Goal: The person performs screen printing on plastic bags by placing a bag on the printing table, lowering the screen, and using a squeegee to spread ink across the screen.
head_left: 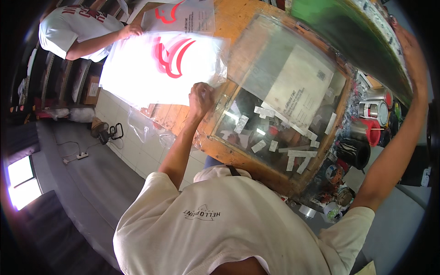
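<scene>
My left hand (200, 98) is closed on the near right edge of a clear plastic bag (133, 75) printed with a red curved shape. Glare whitens much of the bag. My right hand (410, 57) grips the edge of a tilted screen-printing frame (332, 34), raised at the upper right, with green and dark mesh. Beneath it lies a glass-topped wooden printing table (224, 153). On the glass rest a printed whitish sheet (293, 85) and several pale tape pieces (259, 145).
A co-worker's hand (130, 31) touches the bag's far left edge. Another red-printed bag (192, 20) lies beyond. Paint cans (373, 111) and a red tub (366, 131) crowd the table's right side. At the left are a small fan (103, 130), a power strip (82, 156) and shelves.
</scene>
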Available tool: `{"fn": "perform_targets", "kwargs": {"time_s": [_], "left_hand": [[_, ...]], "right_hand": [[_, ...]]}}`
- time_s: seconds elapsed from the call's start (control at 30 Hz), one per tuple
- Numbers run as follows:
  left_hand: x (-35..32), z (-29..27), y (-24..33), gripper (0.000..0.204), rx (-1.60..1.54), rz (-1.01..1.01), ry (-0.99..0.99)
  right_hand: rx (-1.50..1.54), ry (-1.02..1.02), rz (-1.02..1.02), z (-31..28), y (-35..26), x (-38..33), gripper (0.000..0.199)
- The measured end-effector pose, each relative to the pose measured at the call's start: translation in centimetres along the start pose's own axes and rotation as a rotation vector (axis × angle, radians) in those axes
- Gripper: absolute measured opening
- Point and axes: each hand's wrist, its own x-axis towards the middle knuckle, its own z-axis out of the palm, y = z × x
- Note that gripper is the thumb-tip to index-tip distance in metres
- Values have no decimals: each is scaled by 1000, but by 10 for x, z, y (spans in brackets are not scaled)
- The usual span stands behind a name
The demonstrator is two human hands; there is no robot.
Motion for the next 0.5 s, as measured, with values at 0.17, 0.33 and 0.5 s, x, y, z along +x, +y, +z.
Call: {"fn": "perform_targets", "kwargs": {"time_s": [0.17,0.33,0.5], "left_hand": [[-2,17,91,24,451,162,-299],[-7,120,79,62,579,471,-210],[-8,189,144,60,426,763,-468]], "right_hand": [[-152,-96,50,-5,-19,-20,56],[-428,573,-362,38,-107,-56,57],[-203,-131,277,-1,-106,-49,66]]}}
